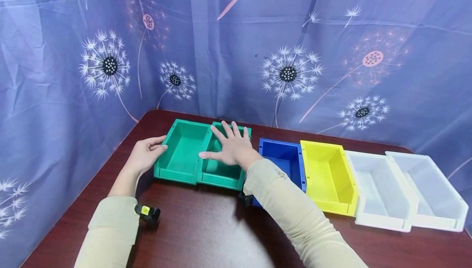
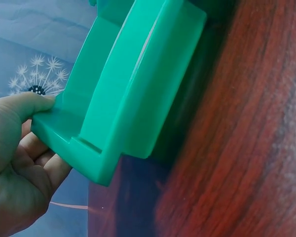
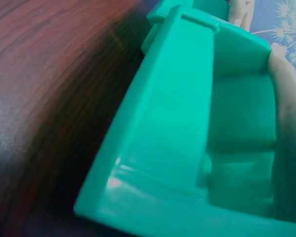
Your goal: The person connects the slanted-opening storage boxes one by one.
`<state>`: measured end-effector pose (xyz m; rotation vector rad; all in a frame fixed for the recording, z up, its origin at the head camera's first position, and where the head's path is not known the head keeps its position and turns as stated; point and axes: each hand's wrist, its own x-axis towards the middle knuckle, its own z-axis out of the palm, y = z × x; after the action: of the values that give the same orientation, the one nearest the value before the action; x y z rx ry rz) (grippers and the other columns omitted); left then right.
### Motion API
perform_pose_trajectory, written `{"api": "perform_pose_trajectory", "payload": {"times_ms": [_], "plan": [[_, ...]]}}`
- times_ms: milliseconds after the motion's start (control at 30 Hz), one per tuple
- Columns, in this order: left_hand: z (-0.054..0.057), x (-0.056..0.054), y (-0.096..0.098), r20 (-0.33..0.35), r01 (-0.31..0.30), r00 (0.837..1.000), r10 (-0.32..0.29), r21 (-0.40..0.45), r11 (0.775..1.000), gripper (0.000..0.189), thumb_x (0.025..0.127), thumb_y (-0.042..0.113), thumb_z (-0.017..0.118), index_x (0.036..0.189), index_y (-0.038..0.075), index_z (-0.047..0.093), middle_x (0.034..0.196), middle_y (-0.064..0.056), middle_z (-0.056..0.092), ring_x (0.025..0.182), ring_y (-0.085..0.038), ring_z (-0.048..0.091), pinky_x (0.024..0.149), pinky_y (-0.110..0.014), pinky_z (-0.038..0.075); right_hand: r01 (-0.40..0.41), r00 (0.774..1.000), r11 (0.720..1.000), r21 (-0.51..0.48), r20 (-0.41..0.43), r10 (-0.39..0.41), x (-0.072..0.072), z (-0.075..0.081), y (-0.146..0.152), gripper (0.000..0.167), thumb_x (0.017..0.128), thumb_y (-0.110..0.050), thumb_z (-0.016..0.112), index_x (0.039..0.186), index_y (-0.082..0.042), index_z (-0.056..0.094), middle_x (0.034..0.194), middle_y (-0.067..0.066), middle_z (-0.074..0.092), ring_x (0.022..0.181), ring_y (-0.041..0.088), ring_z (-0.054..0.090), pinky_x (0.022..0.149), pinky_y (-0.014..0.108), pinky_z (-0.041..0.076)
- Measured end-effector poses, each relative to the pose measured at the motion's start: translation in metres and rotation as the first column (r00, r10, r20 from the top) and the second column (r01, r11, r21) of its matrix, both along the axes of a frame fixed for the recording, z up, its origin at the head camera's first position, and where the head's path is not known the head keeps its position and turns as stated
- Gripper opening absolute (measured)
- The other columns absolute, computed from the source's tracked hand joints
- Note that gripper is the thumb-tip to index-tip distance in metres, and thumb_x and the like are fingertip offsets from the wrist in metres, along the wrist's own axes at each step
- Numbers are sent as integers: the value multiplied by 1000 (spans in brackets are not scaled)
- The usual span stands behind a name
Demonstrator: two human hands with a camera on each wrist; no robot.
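Note:
Two green bins stand side by side, their neighbouring rims meeting. My left hand (image 1: pixel 143 155) is at the outer side of the left green bin (image 1: pixel 182 159). In the left wrist view, its thumb lies at the bin's side edge and its bent fingers sit below and outside, gripping the wall. Across the right green bin (image 1: pixel 221 181) spreads my right hand (image 1: pixel 234 147), fingers straight and apart over the back part. Its thumb touches the rim where both bins meet, also seen in the right wrist view. The palm hides part of the bin's inside.
To the right, a blue bin (image 1: pixel 282 153), a yellow bin (image 1: pixel 328 173) and two white bins, one nearer (image 1: pixel 380 186) and one at the far end (image 1: pixel 429 190), continue the row. My right forearm passes over the blue bin. A patterned blue cloth (image 1: pixel 236 55) hangs behind the brown table (image 1: pixel 199 227).

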<state>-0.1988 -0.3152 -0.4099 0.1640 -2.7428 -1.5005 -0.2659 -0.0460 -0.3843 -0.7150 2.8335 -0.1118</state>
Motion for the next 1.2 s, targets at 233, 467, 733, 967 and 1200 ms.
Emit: {"api": "perform_pose_trajectory", "payload": {"times_ms": [233,467,733,967,1200], "plan": [[-4,6,3,15,-5,1000,5,10,1000,49,97,23,51,141,5,43,130,-25,56,116,-36,58,92,-45,50,5,1000,998,55,24,-6,9,-12,-1,100,65,-95,13,147,-45,-12,160,-4,-11,147,30,-10,114,61,-4],[-6,7,4,7,-3,1000,2,13,1000,49,97,22,51,142,4,43,129,-26,56,116,-37,58,91,-45,51,11,1000,997,73,10,-12,14,-14,-1,100,65,-95,13,148,-43,-11,161,-4,-10,147,30,-10,114,61,-3],[-8,9,2,25,-15,1000,15,10,1000,50,96,25,51,141,5,43,131,-25,55,116,-36,58,92,-45,51,-5,1000,999,44,-12,5,16,-16,-1,98,68,-93,18,148,-43,-7,161,-4,-7,148,31,-7,114,62,-1],[-5,7,5,8,-39,999,39,2,999,50,96,25,51,142,5,43,133,-25,53,120,-37,55,95,-48,48,-40,997,995,-88,-65,34,12,-18,5,94,73,-89,24,150,-41,0,161,-1,0,148,33,0,113,64,1],[0,5,11,-81,-73,995,63,-133,988,47,97,19,49,141,2,43,131,-26,54,119,-39,53,94,-51,47,-67,998,939,-337,-36,59,7,0,28,84,81,-78,38,150,-41,8,161,-1,7,148,29,4,116,57,4]]}}
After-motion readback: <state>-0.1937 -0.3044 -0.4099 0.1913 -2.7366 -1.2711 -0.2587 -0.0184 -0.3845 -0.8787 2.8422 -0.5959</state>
